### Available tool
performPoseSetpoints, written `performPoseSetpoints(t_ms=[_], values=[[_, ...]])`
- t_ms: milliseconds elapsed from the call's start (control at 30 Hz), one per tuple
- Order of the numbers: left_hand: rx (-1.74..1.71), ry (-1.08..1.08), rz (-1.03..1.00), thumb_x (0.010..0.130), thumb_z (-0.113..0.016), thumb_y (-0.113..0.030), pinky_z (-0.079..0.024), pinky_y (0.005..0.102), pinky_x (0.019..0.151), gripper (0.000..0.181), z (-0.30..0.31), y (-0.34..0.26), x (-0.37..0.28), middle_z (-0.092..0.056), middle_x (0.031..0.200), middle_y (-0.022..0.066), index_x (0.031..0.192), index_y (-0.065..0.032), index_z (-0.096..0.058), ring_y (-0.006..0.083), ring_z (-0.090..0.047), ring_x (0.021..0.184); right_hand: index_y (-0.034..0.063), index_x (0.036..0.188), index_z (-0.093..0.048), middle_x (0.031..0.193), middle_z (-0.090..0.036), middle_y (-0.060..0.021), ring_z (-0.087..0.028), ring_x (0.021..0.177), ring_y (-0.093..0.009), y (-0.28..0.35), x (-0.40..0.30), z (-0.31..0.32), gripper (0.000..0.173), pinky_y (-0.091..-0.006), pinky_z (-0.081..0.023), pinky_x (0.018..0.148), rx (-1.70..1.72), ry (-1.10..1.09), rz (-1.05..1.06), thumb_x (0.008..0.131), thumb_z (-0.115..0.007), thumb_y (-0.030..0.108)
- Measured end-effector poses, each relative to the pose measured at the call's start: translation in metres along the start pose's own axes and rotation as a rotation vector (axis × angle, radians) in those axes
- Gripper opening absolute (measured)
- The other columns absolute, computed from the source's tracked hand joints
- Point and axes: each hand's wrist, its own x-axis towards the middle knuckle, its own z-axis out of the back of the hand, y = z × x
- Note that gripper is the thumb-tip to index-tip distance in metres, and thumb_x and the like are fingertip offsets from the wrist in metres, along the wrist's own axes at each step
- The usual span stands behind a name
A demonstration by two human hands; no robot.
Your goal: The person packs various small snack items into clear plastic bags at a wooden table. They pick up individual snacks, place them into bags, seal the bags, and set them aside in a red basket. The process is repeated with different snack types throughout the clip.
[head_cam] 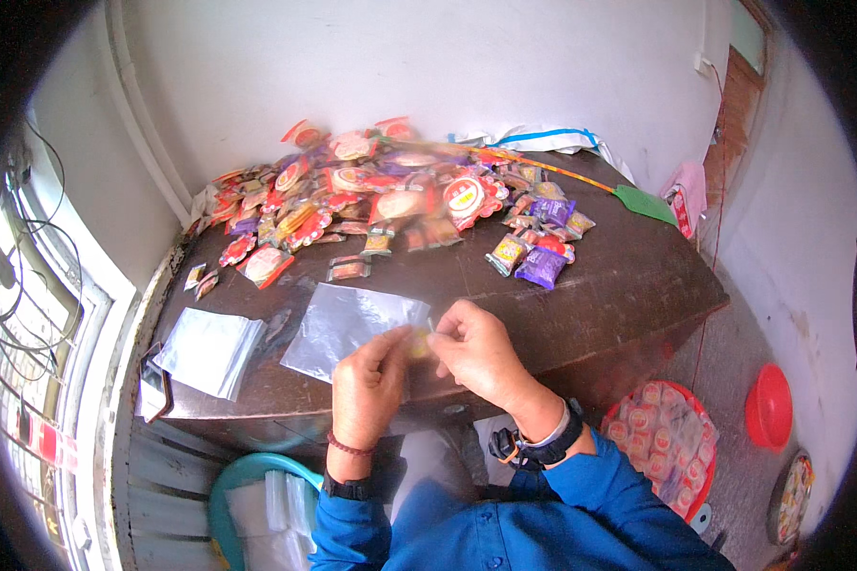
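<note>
Over the near edge of the dark table, my left hand [371, 385] and my right hand [477, 351] face each other, fingertips pinched. Between them is a small clear packet [420, 342] with something yellow, blurred; whether both hands grip it is hard to tell. A large clear plastic bag [353, 325] lies flat just beyond my left hand. Further left rests a stack of clear plastic bags [211, 350]. Beyond them spreads a heap of individually wrapped snacks [350, 185], with a smaller group holding a purple-wrapped snack [541, 266] at its right.
A green fly swatter [645, 203] lies across the table's back right. Below the table, a teal basin [221, 492] holds plastic bags at left; at right stand a red basin of packed snacks [707, 464], an empty-looking red bowl [769, 407] and a round tray [791, 499].
</note>
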Motion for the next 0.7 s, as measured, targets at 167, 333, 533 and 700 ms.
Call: performPoseSetpoints(t_ms=[167,333,533,700], values=[[0.02,-0.029,0.044,0.101,-0.067,-0.007,-0.059,0.0365,0.078,0.022,-0.001,-0.002,0.003,-0.078,0.099,0.0215,0.119,-0.0032,-0.077,0.026,-0.078,0.089,0.0024,0.095,-0.056,0.078,-0.067,-0.0072,-0.069,0.064,-0.012,0.002,-0.002,0.005,0.016,-0.0261,-0.051,0.046,0.169,-0.003,-0.037,0.099,-0.071,0.006],[0.02,-0.039,-0.006,0.1,-0.067,-0.006,-0.059,0.039,0.074,0.021,-0.004,0.001,0.001,-0.077,0.097,0.0234,0.118,-0.0052,-0.077,0.0336,-0.079,0.087,0.0003,0.097,-0.055,0.086,-0.067,-0.0095,-0.074,0.072,-0.018,-0.003,-0.003,0.001,0.016,-0.03,-0.059,0.055,0.247,0.065,0.002,0.098,-0.071,0.002],[0.006,0.008,-0.042,0.099,-0.067,-0.004,-0.06,0.0386,0.076,0.019,-0.003,0.002,0.001,-0.078,0.101,0.022,0.115,-0.0048,-0.077,0.0345,-0.079,0.091,-0.0012,0.103,-0.059,0.087,-0.068,-0.0154,-0.074,0.074,-0.027,0.008,-0.008,-0.01,0.018,-0.0398,-0.06,0.063,0.05,-0.062,0.064,0.093,-0.074,0.002],[-0.015,0.073,-0.061,0.098,-0.067,-0.001,-0.06,0.0361,0.079,0.017,0.002,0.002,0.001,-0.078,0.1,0.0209,0.112,-0.0041,-0.077,0.0344,-0.079,0.092,-0.0007,0.11,-0.064,0.092,-0.07,-0.0211,-0.071,0.085,-0.042,-0.008,0.004,-0.014,0.028,-0.0512,-0.056,0.078,-0.231,-0.155,0.333,0.084,-0.075,0.002]])
